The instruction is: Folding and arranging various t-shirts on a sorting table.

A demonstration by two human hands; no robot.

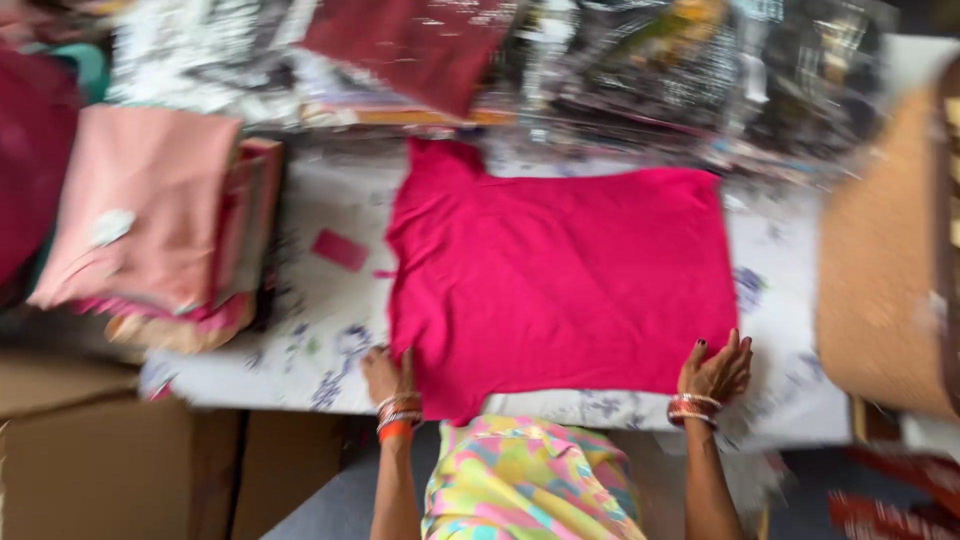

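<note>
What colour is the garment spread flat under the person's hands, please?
Bright pink garment, plain, seen in the head view.

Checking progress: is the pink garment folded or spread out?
Spread out: the pink garment lies flat on the table, one sleeve showing, both hands at its near edge.
</note>
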